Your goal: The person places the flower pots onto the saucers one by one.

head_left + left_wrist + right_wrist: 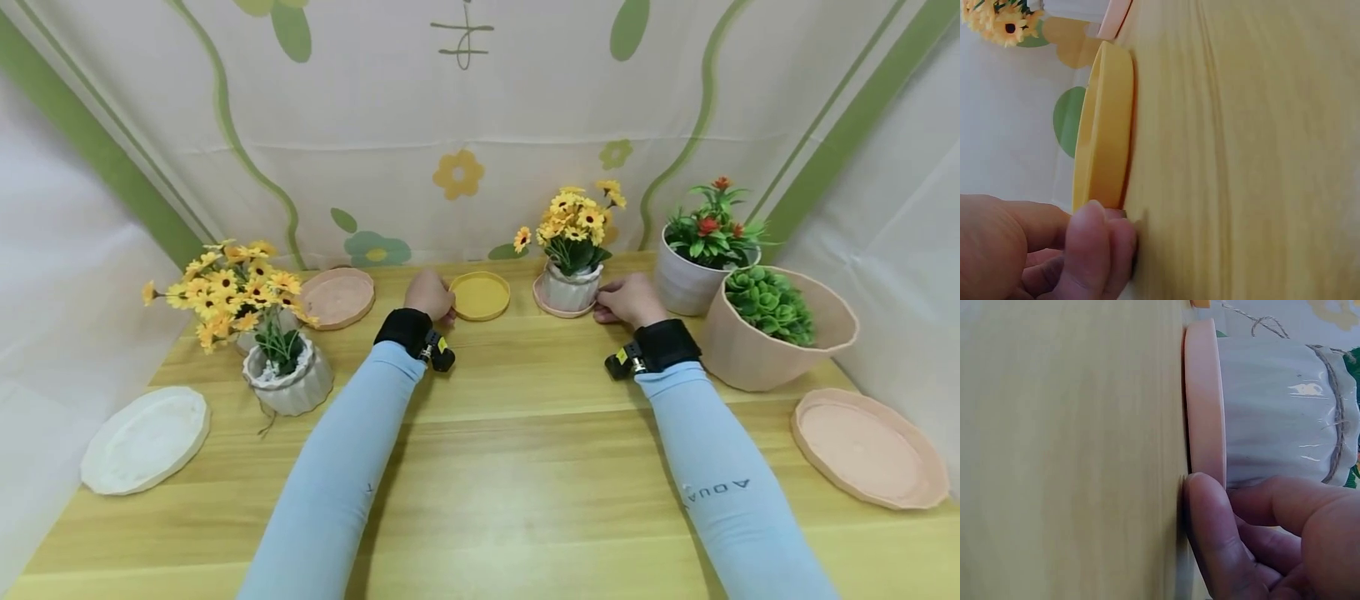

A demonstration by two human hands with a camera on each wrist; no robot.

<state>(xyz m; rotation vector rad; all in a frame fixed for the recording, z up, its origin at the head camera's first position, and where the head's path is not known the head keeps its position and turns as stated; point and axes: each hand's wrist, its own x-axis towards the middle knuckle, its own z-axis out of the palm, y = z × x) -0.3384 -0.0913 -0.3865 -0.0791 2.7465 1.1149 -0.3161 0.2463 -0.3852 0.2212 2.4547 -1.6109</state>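
Observation:
At the back of the table a yellow saucer [481,297] lies flat, and my left hand [430,296] pinches its left edge. The left wrist view shows the thumb [1088,234] against the yellow wall of the saucer [1110,125]. To its right, a ribbed white pot [572,289] of yellow daisies [576,222] stands upright on a small pink saucer [542,298]. My right hand [632,300] pinches the right edge of that pink saucer. In the right wrist view the thumb [1207,500] is on the saucer's outer wall, with the index finger close by the pot [1272,406].
On the left are a second daisy pot [292,385], a pink saucer [337,297] and a white saucer [146,440]. A white pot with red flowers [684,283], a large pink pot [750,354] with greenery and another pink saucer [870,448] stand on the right. A printed curtain [360,108] hangs behind.

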